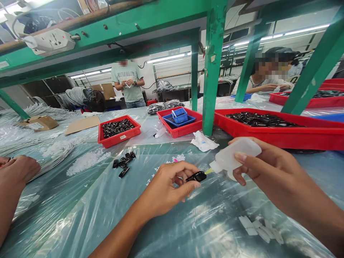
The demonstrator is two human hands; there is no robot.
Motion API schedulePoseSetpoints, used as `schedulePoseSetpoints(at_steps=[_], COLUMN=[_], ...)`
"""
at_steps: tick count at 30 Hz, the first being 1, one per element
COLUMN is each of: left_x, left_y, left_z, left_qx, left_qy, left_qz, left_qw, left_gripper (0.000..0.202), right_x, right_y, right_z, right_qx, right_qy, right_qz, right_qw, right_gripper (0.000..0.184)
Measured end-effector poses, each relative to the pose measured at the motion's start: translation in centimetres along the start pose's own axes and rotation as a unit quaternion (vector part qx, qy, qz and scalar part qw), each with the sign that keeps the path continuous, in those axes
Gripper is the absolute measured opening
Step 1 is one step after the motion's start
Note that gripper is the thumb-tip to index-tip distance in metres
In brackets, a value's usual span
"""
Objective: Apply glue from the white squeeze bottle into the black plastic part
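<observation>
Between the thumb and fingers of my left hand [170, 184] is a small glossy black plastic part [197, 176]. My right hand [271, 170] grips a translucent white squeeze bottle [239, 152], tilted so its yellowish nozzle [208, 171] points down to the left. The nozzle tip is at the end of the black part; whether they touch I cannot tell. On the plastic-covered table to the left lies a small group of similar black parts [124, 163]. Several flat whitish pieces [260, 229] lie near my right forearm.
Red trays of black parts stand at the back: a smaller tray [119, 142] and a large one [282, 138]. Another red tray [178, 133] holds blue containers. A green post [212, 79] rises behind crumpled tissue [204, 141]. Another person's hand [20, 168] is at far left, near white bits [87, 161].
</observation>
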State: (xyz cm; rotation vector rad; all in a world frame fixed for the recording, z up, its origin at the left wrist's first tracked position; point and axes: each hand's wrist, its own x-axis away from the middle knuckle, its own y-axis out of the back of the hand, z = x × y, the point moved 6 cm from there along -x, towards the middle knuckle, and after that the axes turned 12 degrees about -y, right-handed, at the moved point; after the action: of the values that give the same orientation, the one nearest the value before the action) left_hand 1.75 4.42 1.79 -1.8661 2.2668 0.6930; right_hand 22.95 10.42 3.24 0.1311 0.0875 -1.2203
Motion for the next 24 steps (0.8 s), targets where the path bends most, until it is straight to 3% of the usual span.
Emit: schedulePoseSetpoints(at_steps=[9, 15, 24], left_x=[0.2, 0.2, 0.2], left_y=[-0.1, 0.0, 0.0], left_z=[-0.1, 0.0, -0.2], left_qx=[0.016, 0.010, -0.002], left_qy=[0.013, -0.001, -0.015], left_qz=[0.003, 0.016, 0.016], left_qw=[1.000, 1.000, 1.000], left_gripper=[0.015, 0.015, 0.013], right_x=[-0.2, -0.2, -0.3], right_y=[-0.6, -0.9, -0.9], right_z=[0.1, 0.6, 0.3], right_qx=[-0.050, -0.089, -0.075], right_qy=[-0.001, 0.001, -0.003], right_qz=[-0.012, -0.017, 0.000], right_qw=[0.999, 0.996, 0.997], right_gripper=[0.029, 0.052, 0.035])
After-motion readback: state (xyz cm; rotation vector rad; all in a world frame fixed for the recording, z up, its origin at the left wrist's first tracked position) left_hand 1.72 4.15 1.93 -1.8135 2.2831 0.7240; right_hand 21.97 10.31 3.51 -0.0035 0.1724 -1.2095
